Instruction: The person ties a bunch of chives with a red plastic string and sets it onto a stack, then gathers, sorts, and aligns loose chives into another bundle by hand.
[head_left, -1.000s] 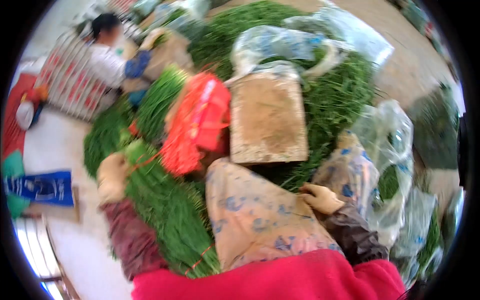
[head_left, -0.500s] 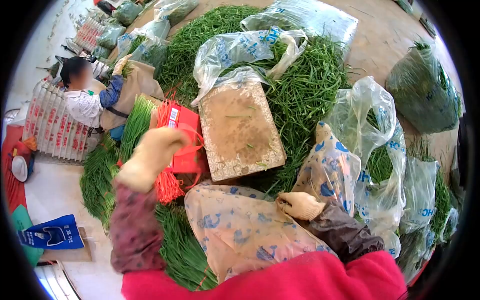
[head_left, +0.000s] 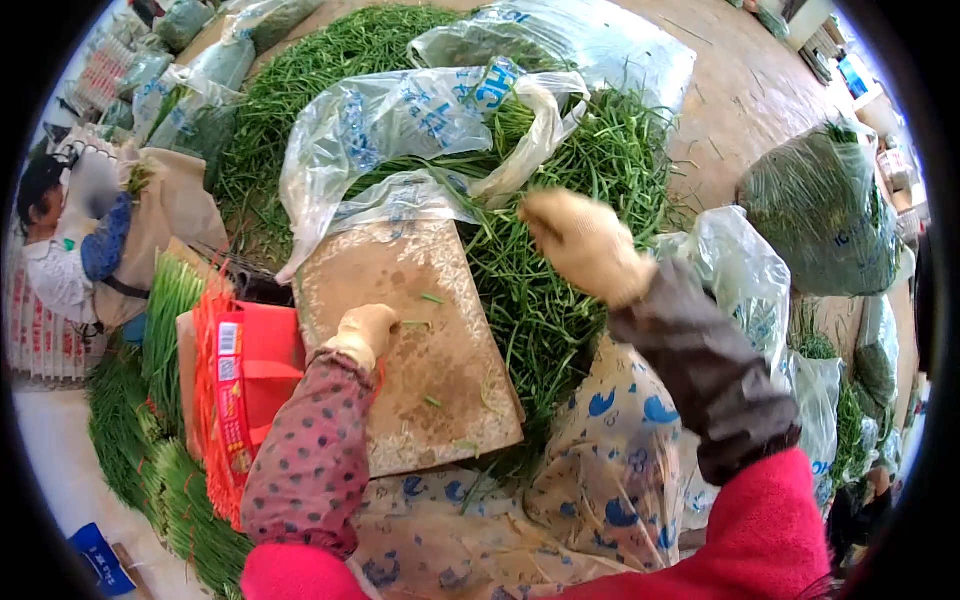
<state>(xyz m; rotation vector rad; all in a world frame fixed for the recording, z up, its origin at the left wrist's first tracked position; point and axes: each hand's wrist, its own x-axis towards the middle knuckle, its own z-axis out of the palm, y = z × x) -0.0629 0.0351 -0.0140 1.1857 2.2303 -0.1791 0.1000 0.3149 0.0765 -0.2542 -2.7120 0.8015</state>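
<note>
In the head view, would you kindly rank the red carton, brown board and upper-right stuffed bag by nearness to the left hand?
1. Brown board, beneath the left hand
2. Red carton, left of the board
3. Stuffed bag, upper right

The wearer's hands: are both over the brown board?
No, only the left hand is; the right hand appears over green stalks.

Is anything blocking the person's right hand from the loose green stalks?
Nothing visible stands between the right hand and the loose green stalks beside it. A clear plastic bag covers part of them, farther forward.
</note>
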